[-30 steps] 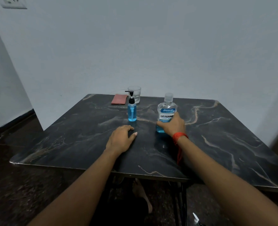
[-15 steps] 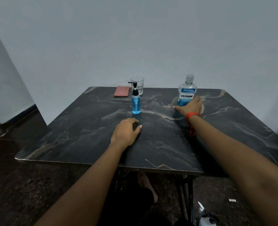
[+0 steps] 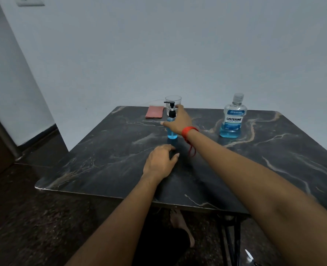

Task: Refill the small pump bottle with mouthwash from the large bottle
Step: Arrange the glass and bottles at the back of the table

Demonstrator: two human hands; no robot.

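The small pump bottle point(image 3: 172, 133), blue liquid under a black pump, stands upright near the back middle of the dark marble table point(image 3: 105, 160). My right hand point(image 3: 178, 121), a red thread on its wrist, is spread over the bottle's middle. Its thumb crosses in front and its index finger rises beside the pump; no closed grip shows. The large Listerine bottle point(image 3: 233, 120) stands alone at the back right with its clear cap on, holding blue mouthwash in its lower part. My left hand point(image 3: 160, 163) rests palm down on the table, holding nothing.
A clear glass point(image 3: 173, 100) stands just behind the pump bottle, with a folded pink cloth point(image 3: 154, 111) to its left. The wall is close behind the table. Below the front edge are a bare foot point(image 3: 182, 225) and a spray bottle tip point(image 3: 249, 255).
My right hand let go of the large bottle after setting it at the back right, then swung left to the pump bottle. The left hand stayed put.
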